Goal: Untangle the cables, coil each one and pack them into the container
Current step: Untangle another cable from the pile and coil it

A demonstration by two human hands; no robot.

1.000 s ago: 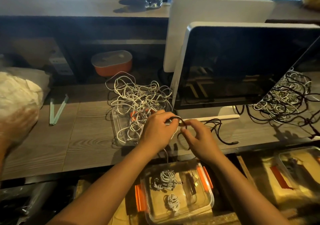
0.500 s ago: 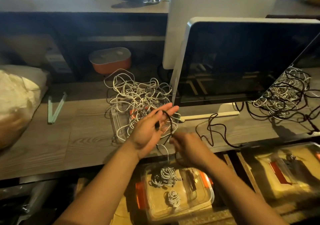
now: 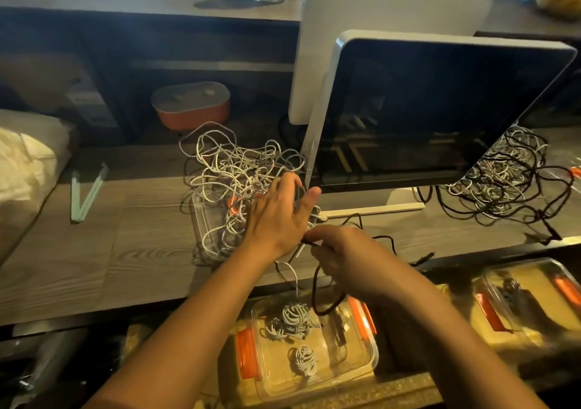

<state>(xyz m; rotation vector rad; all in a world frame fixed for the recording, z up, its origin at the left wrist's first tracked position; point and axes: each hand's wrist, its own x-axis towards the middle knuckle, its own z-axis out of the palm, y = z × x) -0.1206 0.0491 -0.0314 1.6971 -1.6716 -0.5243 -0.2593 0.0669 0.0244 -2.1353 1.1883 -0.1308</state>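
Two white coils already lie in the container below the table, the right hand pinches a black cable, apparently winding it round the straight-fingered left hand, and a big white tangle is left.

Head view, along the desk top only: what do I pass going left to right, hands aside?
Whitish bag → pale green V-shaped tool → white cable tangle → monitor → black-and-white cable tangle.
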